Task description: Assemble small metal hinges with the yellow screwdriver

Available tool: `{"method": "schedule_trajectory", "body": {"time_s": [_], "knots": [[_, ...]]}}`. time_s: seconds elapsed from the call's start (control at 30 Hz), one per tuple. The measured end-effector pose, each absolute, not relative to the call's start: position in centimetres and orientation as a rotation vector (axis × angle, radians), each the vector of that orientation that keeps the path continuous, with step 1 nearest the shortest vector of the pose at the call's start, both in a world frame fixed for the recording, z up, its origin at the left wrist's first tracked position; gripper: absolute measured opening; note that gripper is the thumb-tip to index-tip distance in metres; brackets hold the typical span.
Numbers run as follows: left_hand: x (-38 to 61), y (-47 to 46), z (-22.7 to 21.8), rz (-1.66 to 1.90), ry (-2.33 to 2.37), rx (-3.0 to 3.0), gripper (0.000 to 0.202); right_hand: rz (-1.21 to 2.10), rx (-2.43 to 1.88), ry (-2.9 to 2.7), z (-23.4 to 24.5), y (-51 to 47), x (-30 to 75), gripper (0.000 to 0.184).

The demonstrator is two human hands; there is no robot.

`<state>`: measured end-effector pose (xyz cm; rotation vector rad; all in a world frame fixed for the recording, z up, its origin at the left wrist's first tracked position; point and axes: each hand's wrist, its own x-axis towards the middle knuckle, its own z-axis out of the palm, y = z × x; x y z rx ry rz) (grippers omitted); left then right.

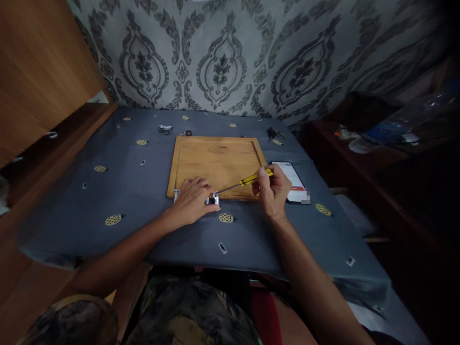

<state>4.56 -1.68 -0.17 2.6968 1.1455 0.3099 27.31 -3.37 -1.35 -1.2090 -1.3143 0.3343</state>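
A framed wooden panel (219, 160), like a small cabinet door, lies flat on the table. At its near edge sits a shiny metal hinge (216, 198), partly covered by my left hand (194, 199). The fingers of that hand bend over the panel edge and its thumb lies beside the hinge, steadying it. More shiny metal (176, 194) shows at the panel's near left corner. My right hand (272, 189) is closed around the yellow and black handle of a screwdriver (247, 180). Its shaft slants down to the left, with the tip at the hinge.
A phone (293, 182) with a lit screen lies right of the panel. Loose metal hardware (165, 129) and a small black object (275, 133) sit toward the back of the cloth-covered table (143, 215). At right, a plastic bottle (381, 127) lies tilted on another surface.
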Motion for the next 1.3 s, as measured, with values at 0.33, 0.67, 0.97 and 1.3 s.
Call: {"method": "schedule_trajectory", "body": {"time_s": [0.33, 0.67, 0.97, 1.3], "knots": [[4.7, -1.7, 0.0, 0.289, 1.152, 2.663, 0.03, 0.286, -1.223, -1.425, -1.0, -3.7, 27.0, 0.041], [4.7, -1.7, -0.2, 0.309, 1.148, 2.669, 0.032, 0.241, -1.238, -1.735, 2.8, -4.7, 25.3, 0.029], [4.7, -1.7, -0.3, 0.305, 1.149, 2.668, 0.035, 0.192, -1.251, -1.723, 2.5, -5.2, 25.6, 0.027], [4.6, -1.6, -0.4, 0.322, 1.136, 2.667, 0.031, 0.176, -1.246, -1.627, 2.4, -5.5, 25.8, 0.028]]}}
